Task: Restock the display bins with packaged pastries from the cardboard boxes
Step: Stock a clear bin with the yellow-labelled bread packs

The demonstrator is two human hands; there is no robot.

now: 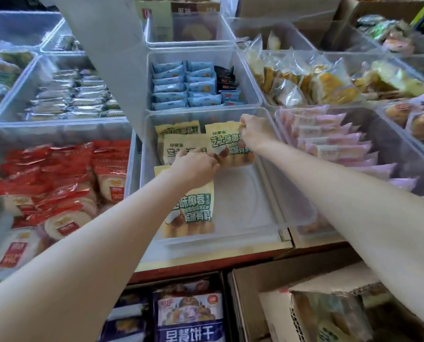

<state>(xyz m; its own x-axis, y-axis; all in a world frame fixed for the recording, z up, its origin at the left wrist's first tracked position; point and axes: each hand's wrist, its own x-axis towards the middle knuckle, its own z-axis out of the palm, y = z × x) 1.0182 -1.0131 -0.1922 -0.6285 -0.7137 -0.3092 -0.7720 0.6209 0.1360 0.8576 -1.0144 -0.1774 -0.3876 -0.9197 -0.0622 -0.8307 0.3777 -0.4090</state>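
Observation:
A clear plastic display bin [262,213] sits in the middle of the counter, its right half bare. A cream pastry packet with green lettering [227,144] is held over its far right part: my right hand [254,130] pinches the top right corner and my left hand [196,166] grips the lower left edge. Two like packets [181,141] lie at the far left of the bin, and another [193,211] lies near the front under my left forearm. An open cardboard box [312,309] with wrapped goods stands below the counter at the right.
Neighbouring bins hold red packets [65,181] at left, pink packets [334,146] at right, blue packets [188,87] behind and yellow pastries [312,82] at back right. A grey post [114,58] rises left of centre. A box of blue packs [188,317] sits below the counter.

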